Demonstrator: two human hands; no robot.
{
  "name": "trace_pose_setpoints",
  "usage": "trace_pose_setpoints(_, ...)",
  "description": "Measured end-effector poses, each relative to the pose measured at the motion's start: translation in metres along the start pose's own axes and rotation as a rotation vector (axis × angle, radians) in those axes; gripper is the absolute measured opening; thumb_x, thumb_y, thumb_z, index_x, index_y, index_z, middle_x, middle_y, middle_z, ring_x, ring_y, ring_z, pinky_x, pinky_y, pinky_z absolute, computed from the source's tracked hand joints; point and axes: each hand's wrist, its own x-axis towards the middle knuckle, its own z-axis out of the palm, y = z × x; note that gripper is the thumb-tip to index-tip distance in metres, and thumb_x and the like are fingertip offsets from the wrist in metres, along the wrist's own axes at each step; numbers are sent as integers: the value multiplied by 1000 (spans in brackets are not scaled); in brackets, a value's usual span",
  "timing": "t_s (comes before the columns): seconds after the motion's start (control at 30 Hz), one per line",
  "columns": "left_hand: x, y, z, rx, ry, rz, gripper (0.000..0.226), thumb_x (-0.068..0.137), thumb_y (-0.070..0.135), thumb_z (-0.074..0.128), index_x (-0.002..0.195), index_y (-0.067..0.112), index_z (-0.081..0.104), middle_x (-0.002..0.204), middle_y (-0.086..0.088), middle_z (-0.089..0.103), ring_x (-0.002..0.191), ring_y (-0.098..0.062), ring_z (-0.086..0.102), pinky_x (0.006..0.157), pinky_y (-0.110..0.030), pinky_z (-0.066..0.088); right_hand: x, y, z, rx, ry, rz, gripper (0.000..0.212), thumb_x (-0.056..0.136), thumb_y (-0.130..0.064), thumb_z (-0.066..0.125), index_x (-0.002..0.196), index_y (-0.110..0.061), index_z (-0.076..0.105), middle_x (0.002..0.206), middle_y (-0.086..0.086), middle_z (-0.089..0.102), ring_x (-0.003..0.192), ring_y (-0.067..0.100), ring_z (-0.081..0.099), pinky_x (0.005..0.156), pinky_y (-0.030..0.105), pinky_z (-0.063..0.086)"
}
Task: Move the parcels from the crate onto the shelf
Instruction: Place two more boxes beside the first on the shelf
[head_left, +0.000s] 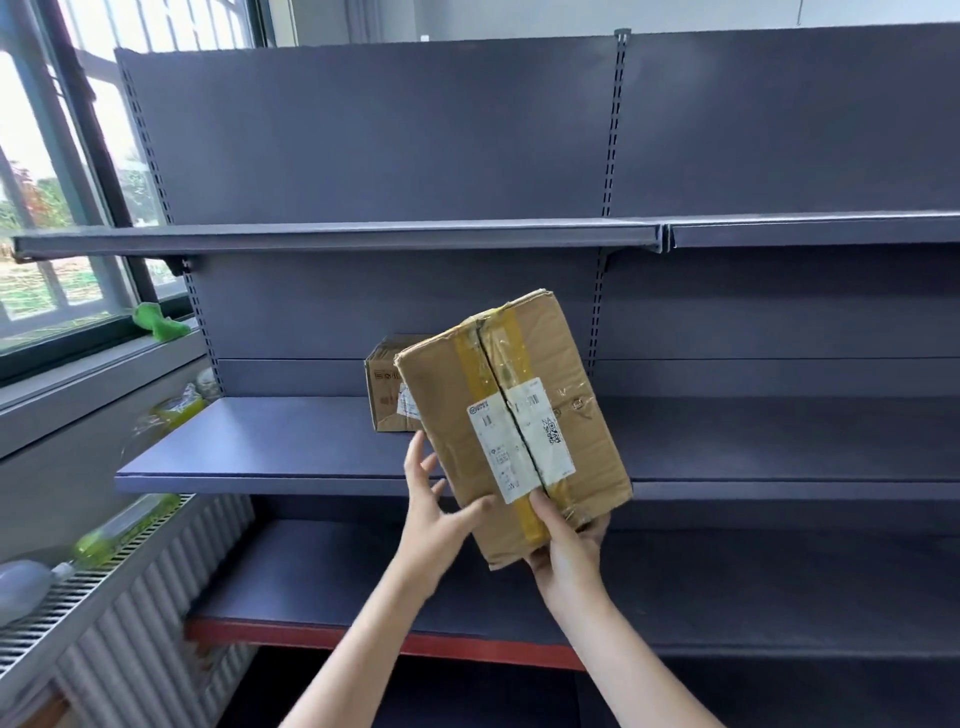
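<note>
A brown cardboard parcel (519, 415) with yellow tape and a white label is held tilted in the air in front of the middle shelf (260, 447). My right hand (566, 551) grips its lower end, thumb over the tape. My left hand (436, 509) has straight, spread fingers against the parcel's left side. A smaller cardboard parcel (387, 389) stands on the middle shelf behind it, partly hidden. No crate is in view.
The dark blue shelving has an upper shelf (337, 236) and a lower shelf (311, 587) with a red front edge. On the left is a window sill with a green object (161, 322), and a radiator grille (67, 587) bearing bottles.
</note>
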Motion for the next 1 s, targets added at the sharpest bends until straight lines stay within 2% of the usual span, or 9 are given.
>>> trace_pose_setpoints(0.07,-2,-8,2,-54,-6,10,95,63,16,76,119,69,21,138,4,43,118,-17,52,72,-17,54,-1,4,3,-22,-1,-12,65,75,0,70,115,-43,42,106,-8,65,95,16,64,60,35,55)
trace_pose_setpoints(0.2,1,-9,-1,-85,23,29,94,63,12,74,120,66,22,134,3,45,117,-20,53,70,-17,54,3,7,2,-47,-38,-4,61,75,1,70,108,-41,42,107,-5,64,95,18,64,62,37,55)
trace_pose_setpoints(0.3,5,-7,-6,-99,33,27,94,63,10,72,122,62,22,133,2,44,116,-19,53,70,-16,54,8,1,-2,-78,-120,12,62,69,0,72,109,-36,42,109,-1,65,99,22,64,72,44,55)
trace_pose_setpoints(0.47,12,-5,-21,-83,13,13,95,67,2,69,125,59,21,133,1,44,111,-17,54,68,-21,55,20,-33,-11,-360,-167,-104,95,53,-16,80,133,-31,30,116,2,61,105,20,62,89,42,51)
trace_pose_setpoints(0.53,16,-1,-25,-72,-9,-7,91,70,-1,67,119,63,24,130,3,46,112,-18,54,71,-25,54,26,-50,-14,-523,-208,-190,94,53,-17,83,132,-26,34,112,0,63,100,13,64,80,30,55)
trace_pose_setpoints(0.63,22,4,-27,-54,-62,-19,91,77,-14,58,118,62,27,129,7,46,111,-16,53,68,-23,55,32,-69,-16,-767,-241,-286,67,61,-10,83,117,-24,47,109,-2,63,99,11,62,68,20,53)
trace_pose_setpoints(0.7,25,8,-27,-38,-98,-4,93,78,-17,53,117,63,28,127,11,46,111,-15,52,65,-21,56,34,-76,-14,-903,-231,-330,63,63,-14,84,111,-28,46,110,-8,59,106,15,57,78,28,53)
trace_pose_setpoints(0.8,26,15,-26,23,-131,24,95,77,-18,51,117,64,28,124,17,45,111,-13,51,65,-17,54,35,-79,-13,-969,-234,-354,74,62,-17,85,120,-32,41,117,-11,56,112,13,52,95,42,48)
trace_pose_setpoints(1.0,27,12,-26,73,-166,3,96,77,-18,49,117,67,27,123,23,45,110,-10,51,69,-22,55,33,-65,-24,-1011,-191,-331,80,60,-21,86,120,-40,37,127,-7,53,120,16,49,100,47,44)
